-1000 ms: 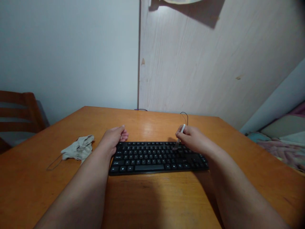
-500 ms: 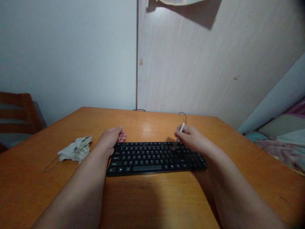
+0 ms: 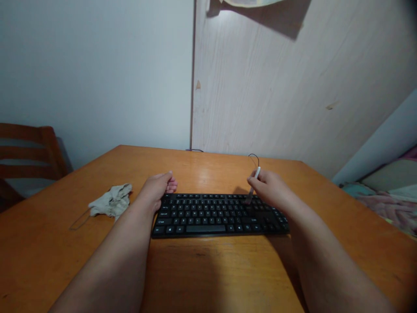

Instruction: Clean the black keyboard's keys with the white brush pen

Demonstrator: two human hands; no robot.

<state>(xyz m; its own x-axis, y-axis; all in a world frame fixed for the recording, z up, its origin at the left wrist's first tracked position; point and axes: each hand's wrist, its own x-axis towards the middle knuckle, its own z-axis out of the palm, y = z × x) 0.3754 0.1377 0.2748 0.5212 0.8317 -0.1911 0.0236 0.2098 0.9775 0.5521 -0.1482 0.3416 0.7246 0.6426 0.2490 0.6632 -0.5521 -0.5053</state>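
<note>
A black keyboard lies flat on the wooden table in front of me. My right hand pinches a slim brush by its white handle. The brush slants down, its darker bristle end on the keys toward the right part of the keyboard. At the keyboard's upper left corner rests my left hand, touching the edge, with its fingers curled in and nothing seen between them. Left of my left forearm lies a crumpled pale face mask or cloth with a thin loop.
The orange-brown table reaches to a wall and a pale wood panel. A thin black cable curves behind my right hand. A wooden chair stands at the left. Bedding lies beyond the table's right side.
The whole view has shifted slightly, so things sit farther right. The brush in my right hand has moved a little to the right across the keys. My left hand stays at the keyboard corner.
</note>
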